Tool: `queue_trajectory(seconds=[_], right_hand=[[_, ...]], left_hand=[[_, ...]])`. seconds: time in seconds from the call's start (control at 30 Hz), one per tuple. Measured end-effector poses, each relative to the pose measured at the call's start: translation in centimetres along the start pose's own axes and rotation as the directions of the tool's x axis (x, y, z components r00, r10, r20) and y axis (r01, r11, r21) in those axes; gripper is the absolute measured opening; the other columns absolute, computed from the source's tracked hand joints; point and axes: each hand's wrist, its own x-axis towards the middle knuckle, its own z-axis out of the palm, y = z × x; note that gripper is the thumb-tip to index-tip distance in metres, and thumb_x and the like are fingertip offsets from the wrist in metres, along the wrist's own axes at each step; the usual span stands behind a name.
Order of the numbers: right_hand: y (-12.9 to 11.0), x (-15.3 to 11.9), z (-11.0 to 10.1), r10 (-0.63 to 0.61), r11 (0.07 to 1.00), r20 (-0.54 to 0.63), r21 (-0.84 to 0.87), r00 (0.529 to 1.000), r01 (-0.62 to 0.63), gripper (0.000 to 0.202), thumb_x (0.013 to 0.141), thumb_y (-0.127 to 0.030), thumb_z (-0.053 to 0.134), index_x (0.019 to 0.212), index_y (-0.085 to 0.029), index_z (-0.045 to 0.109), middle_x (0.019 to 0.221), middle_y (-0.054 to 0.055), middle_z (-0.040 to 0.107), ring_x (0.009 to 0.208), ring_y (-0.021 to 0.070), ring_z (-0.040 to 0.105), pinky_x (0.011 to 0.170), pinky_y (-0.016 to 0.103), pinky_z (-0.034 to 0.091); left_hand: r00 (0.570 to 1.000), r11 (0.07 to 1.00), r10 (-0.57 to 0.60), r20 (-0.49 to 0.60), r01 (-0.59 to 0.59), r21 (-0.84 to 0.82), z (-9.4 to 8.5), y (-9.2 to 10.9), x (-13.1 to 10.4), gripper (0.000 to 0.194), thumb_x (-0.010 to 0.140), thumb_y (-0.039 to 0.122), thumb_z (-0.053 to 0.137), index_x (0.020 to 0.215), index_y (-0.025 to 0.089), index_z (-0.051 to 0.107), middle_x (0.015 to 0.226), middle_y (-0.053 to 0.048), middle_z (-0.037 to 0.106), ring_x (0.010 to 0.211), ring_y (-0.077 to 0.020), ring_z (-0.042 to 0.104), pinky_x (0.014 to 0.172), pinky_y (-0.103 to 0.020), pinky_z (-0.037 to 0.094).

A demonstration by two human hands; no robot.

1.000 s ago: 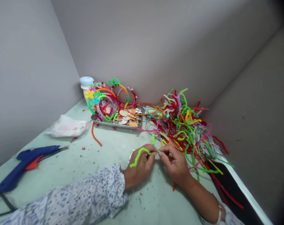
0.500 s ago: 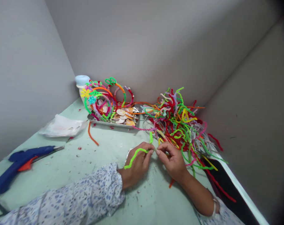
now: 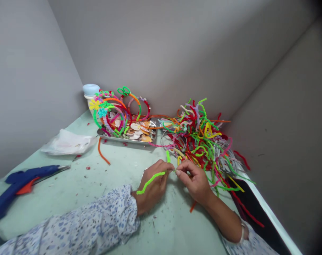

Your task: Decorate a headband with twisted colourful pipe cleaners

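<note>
My left hand [image 3: 154,184] is closed in a pinch on a bright green pipe cleaner [image 3: 150,182]. One length of it lies over the back of the hand, and a short piece stands up beyond the fingers. Close on the right, my right hand [image 3: 195,182] pinches at a thin bit between the two sets of fingertips, too small to make out. Just behind the hands lies a tangled heap of coloured pipe cleaners [image 3: 203,141].
A metal tray [image 3: 126,140] holds decorated hoops and round discs, with a blue-lidded container [image 3: 91,90] behind. On the left are a plastic bag [image 3: 67,142] and a blue glue gun [image 3: 22,182]. A dark flat object [image 3: 256,212] lies at the right edge.
The whole view has shifted slightly, so things appear a little further left. Both hands keep their pinch, with fingertips slightly closer together.
</note>
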Motion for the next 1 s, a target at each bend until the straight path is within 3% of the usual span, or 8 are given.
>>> queue_trajectory(seconds=[0.3, 0.53, 0.7, 0.87, 1.0], right_hand=[[0.12, -0.10, -0.08, -0.004, 1.000, 0.033, -0.022, 0.999, 0.005, 0.010, 0.084, -0.025, 0.054, 0.076, -0.019, 0.054, 0.067, -0.002, 0.051, 0.061, 0.0118, 0.046, 0.056, 0.024, 0.038], [0.56, -0.32, 0.46, -0.060, 0.996, -0.053, -0.074, 0.997, 0.056, 0.006, 0.084, -0.022, 0.054, 0.078, -0.019, 0.053, 0.070, -0.001, 0.052, 0.062, 0.0122, 0.050, 0.056, 0.024, 0.040], [0.77, -0.47, 0.76, -0.096, 0.991, -0.145, -0.109, 0.985, 0.081, 0.002, 0.084, -0.020, 0.054, 0.081, -0.020, 0.053, 0.075, 0.000, 0.054, 0.068, 0.0134, 0.053, 0.062, 0.025, 0.044], [0.88, -0.55, 0.80, -0.115, 0.986, -0.135, -0.137, 0.984, 0.096, 0.002, 0.083, -0.018, 0.054, 0.081, -0.020, 0.054, 0.074, 0.001, 0.056, 0.068, 0.0139, 0.054, 0.061, 0.025, 0.044], [0.87, -0.52, 0.81, -0.133, 0.981, -0.130, -0.158, 0.983, 0.112, 0.003, 0.083, -0.018, 0.054, 0.081, -0.020, 0.054, 0.074, 0.001, 0.056, 0.068, 0.0142, 0.055, 0.062, 0.026, 0.044]], left_hand=[[1.000, 1.000, 0.001, 0.019, -0.001, -0.020, 0.05, -0.39, -0.17, 0.024, 0.093, 0.023, 0.036, 0.097, 0.020, 0.060, 0.088, -0.003, 0.061, 0.083, -0.0138, 0.056, 0.077, -0.026, 0.042], [0.968, 0.960, -0.246, -0.053, 0.236, -0.149, 0.43, -0.11, 0.33, 0.017, 0.087, 0.029, 0.049, 0.101, 0.020, 0.055, 0.091, -0.002, 0.064, 0.079, -0.0143, 0.059, 0.071, -0.026, 0.043], [0.926, 0.917, -0.373, -0.053, 0.360, -0.172, 0.23, 0.24, 0.56, 0.022, 0.084, 0.039, 0.051, 0.080, 0.017, 0.055, 0.065, 0.002, 0.055, 0.059, -0.0118, 0.051, 0.057, -0.024, 0.038], [0.926, 0.903, -0.376, 0.042, 0.376, -0.207, 0.36, 0.19, 0.42, 0.025, 0.081, 0.040, 0.055, 0.072, 0.017, 0.058, 0.064, 0.001, 0.055, 0.061, -0.0121, 0.050, 0.059, -0.024, 0.038], [0.940, 0.914, -0.341, 0.023, 0.338, -0.224, 0.52, 0.13, 0.30, 0.024, 0.083, 0.037, 0.053, 0.076, 0.017, 0.063, 0.074, -0.002, 0.061, 0.069, -0.0138, 0.054, 0.066, -0.026, 0.040]])
